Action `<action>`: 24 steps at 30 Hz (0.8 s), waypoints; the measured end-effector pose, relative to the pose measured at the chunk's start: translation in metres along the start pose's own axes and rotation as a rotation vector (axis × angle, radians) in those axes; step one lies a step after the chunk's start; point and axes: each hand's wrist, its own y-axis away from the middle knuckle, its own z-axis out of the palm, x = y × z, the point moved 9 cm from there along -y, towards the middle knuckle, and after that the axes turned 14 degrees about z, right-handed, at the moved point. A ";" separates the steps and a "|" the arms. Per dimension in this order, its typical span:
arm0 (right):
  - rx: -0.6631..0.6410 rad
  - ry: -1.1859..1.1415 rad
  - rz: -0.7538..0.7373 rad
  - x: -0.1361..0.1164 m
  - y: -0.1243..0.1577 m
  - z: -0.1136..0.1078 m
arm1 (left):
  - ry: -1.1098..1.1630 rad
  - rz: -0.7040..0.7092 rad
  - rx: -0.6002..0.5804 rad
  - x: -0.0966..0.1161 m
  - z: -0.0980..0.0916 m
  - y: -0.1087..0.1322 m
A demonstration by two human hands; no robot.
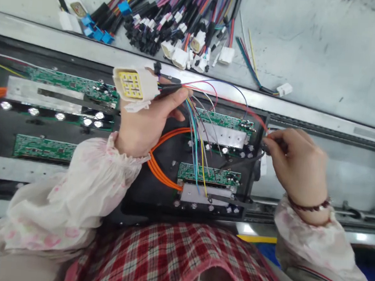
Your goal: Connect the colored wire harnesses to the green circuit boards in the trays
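Observation:
My left hand (153,116) is closed on a wiring harness at its black sleeve. The harness's large white connector (135,85) with a yellow grid face points left, above that wrist. Loose coloured wires (196,137) fan out below and right of my left fingertips, hanging over the circuit boards. My right hand (298,162) pinches the end of a red wire (242,106) that stretches across from the harness. A black cable (244,162) passes close under my right fingertips; whether it is held too is unclear.
Green circuit boards (209,174) with metal plates and orange cables (159,168) lie in a black tray. Beyond the metal rail (94,48), bundled harnesses (180,27) lie on the grey surface. A small harness (264,89) with a white tag is right of them.

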 end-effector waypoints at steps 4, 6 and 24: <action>0.137 -0.132 0.036 0.005 -0.003 0.006 | -0.090 0.078 -0.005 0.003 -0.003 0.000; 0.077 -0.142 0.077 0.011 -0.006 0.020 | -0.150 0.122 -0.030 0.004 -0.005 0.000; 0.185 -0.115 0.152 0.011 -0.001 0.023 | -0.168 0.137 -0.063 -0.001 -0.001 -0.001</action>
